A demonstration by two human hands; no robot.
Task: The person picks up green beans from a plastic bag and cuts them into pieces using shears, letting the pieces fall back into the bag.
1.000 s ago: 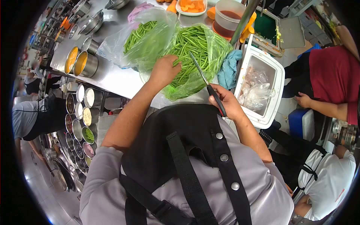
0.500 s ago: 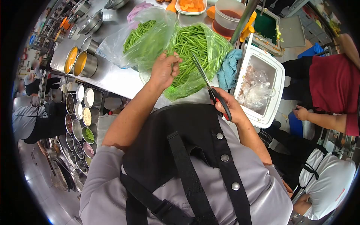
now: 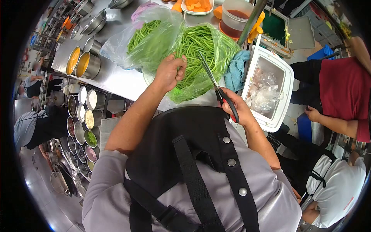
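Many green beans (image 3: 199,43) lie in an open clear plastic bag (image 3: 189,96) on the counter. My left hand (image 3: 170,72) is closed over the bag's left side, thumb and fingers pressed together; whatever they pinch is too small to make out. In my right hand (image 3: 239,109) is a pair of scissors (image 3: 224,98) with black and red handles. Their long blades point up and left over the beans and look nearly closed. Just left stands a second clear bag (image 3: 116,44), with more green beans (image 3: 143,35) inside.
A teal cloth (image 3: 235,69) lies right of the beans, beside a white bin (image 3: 285,94) holding clear plastic bags. Metal pots (image 3: 89,69) stand on the counter's left. Behind are a tub of reddish liquid (image 3: 235,23) and cut orange pieces (image 3: 197,5). Other people stand on both sides.
My hands and the scissors stay almost in place, with only slight shifts of the fingers. The people at both sides have moved a little.
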